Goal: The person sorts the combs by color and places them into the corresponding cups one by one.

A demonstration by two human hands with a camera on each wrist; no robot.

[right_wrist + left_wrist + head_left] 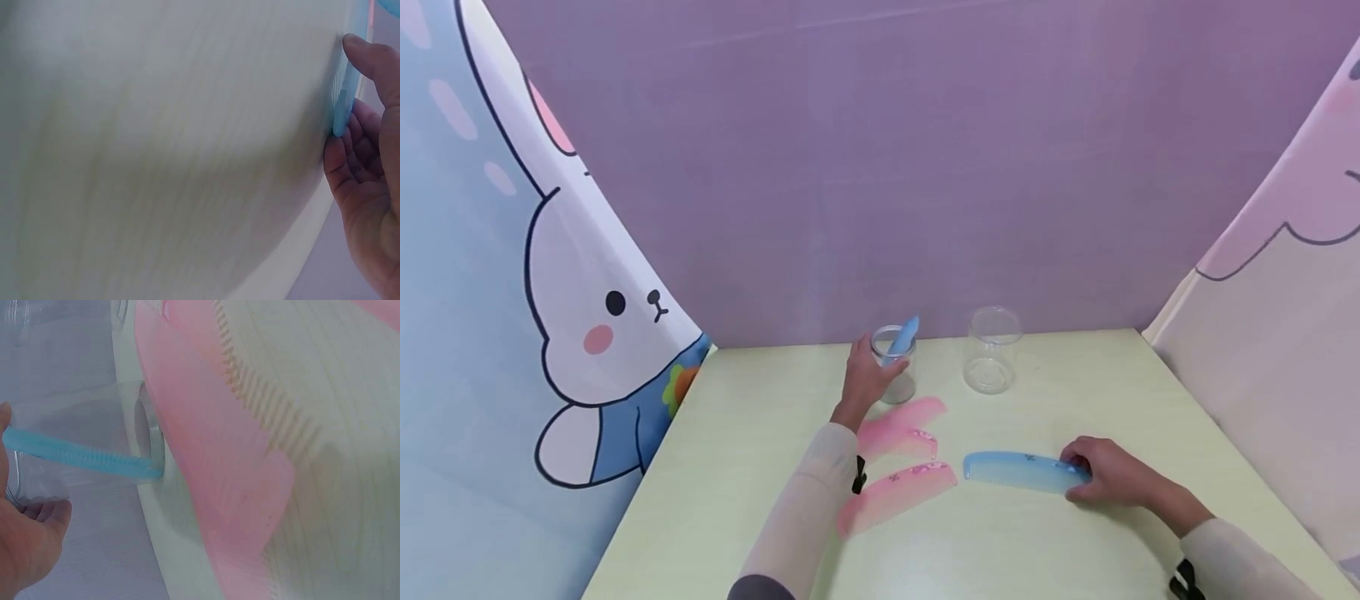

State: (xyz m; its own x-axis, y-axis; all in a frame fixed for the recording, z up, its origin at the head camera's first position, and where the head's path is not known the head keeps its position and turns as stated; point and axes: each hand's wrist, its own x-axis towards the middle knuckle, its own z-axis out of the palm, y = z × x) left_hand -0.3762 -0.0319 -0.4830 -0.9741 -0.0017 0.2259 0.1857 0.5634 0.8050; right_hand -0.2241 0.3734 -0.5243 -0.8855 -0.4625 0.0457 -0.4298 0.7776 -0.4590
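My left hand (868, 377) grips a clear jar (898, 390) from its left side, near the rim. Inside the jar a blue comb (904, 335) leans, its upper end sticking out; the left wrist view shows that comb (81, 454) slanting down to the jar's bottom. On the right, my right hand (1111, 475) pinches the right end of a second blue comb (1018, 471) between thumb and fingers. This comb (342, 109) is low over the table, teeth toward me; whether it touches the tabletop I cannot tell.
Another clear jar (990, 367) stands right of the gripped one. Two overlapping pink combs, one on top (917, 412) and one beneath (917, 444), lie below my left hand, with a third pink comb (898, 497) nearer me. A purple backdrop (865, 183) rises behind the pale table (1037, 558).
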